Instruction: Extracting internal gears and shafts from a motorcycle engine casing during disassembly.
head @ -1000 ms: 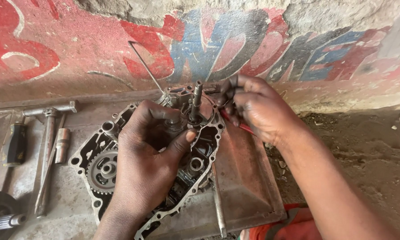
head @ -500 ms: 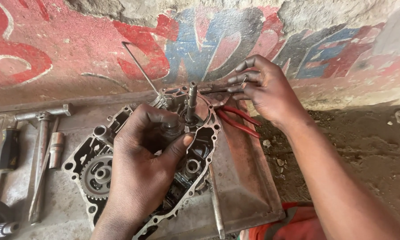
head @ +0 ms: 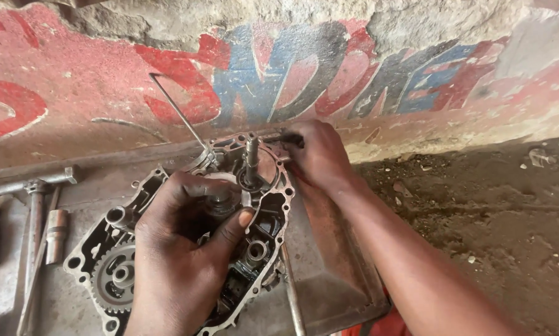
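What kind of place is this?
Likely an informal roadside repair spot: an open engine crankcase on a metal tray, a T-handle wrench beside it, dirt ground, a painted crumbling wall.

A dull grey cast-metal engine case half (head: 167, 261) is showing dark, oily patches and a grey toothed gear (head: 113, 278). Behind it, a rough wall (head: 74, 81) is wearing red paint with blue and black lettering.
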